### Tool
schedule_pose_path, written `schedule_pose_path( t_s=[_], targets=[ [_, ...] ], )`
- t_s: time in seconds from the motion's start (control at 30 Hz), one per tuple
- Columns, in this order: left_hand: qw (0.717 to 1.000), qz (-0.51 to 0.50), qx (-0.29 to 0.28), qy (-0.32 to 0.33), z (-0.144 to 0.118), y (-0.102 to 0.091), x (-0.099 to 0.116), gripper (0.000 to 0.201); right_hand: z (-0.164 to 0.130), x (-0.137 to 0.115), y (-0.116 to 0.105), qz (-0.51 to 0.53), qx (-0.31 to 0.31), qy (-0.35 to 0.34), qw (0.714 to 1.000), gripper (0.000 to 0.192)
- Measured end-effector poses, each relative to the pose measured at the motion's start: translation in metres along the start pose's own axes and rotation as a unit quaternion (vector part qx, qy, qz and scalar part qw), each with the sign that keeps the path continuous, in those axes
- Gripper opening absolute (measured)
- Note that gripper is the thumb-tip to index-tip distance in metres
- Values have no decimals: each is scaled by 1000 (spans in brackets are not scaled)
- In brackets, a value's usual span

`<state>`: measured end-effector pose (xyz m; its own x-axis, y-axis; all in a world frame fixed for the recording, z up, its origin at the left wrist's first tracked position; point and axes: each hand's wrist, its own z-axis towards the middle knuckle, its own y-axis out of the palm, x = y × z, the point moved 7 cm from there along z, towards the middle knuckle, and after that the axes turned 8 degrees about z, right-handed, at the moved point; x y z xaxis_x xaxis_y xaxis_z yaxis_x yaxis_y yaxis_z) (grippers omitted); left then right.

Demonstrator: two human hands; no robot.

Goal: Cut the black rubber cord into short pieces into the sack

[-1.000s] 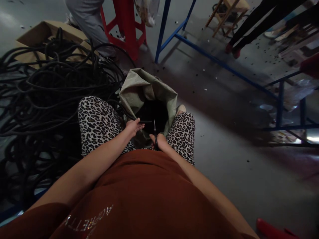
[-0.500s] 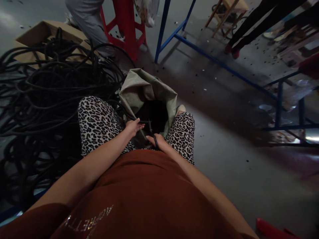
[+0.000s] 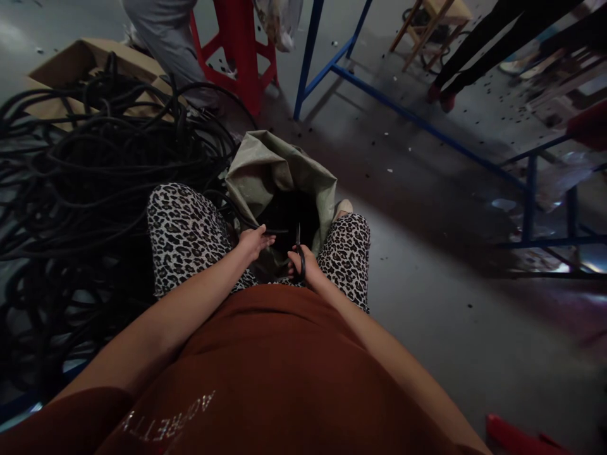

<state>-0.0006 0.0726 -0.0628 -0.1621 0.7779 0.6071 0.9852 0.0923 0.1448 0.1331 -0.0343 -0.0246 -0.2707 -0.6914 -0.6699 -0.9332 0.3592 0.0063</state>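
Between my knees stands a grey-green sack (image 3: 310, 165) with its mouth open and a dark inside. My left hand (image 3: 255, 241) grips a black rubber strip (image 3: 279, 232) over the near side of the mouth, and the strip's free end points right. To the right of that end, my right hand (image 3: 303, 262) has its fingers in the handles of a pair of scissors (image 3: 298, 237). The blades point away from me over the sack, apart from the strip. What lies inside the sack is too dark to make out.
A big heap of black strips (image 3: 95, 164) covers the floor on the left, with a cardboard box (image 3: 71, 60) behind it. Ahead are a red stool (image 3: 244, 57), another person's grey trouser leg (image 3: 165, 38) and a blue metal frame (image 3: 379, 95). Another person's dark legs (image 3: 478, 47) stand farther right.
My right hand has moved right with the scissors, leaving a gap between the blades and the strip's end. My left hand has stayed in place with the strip.
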Motion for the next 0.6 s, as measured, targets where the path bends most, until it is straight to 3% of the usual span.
schedule_pose_path(
  t_s=[0.2,0.6],
  targets=[
    [1000,3,-8,2,-2,2,2,8,-4,4,9,4,-65,47,997,32],
    [1000,7,-13,-22,-5,3,-2,14,-9,2,11,-12,-86,58,995,43]
  ],
)
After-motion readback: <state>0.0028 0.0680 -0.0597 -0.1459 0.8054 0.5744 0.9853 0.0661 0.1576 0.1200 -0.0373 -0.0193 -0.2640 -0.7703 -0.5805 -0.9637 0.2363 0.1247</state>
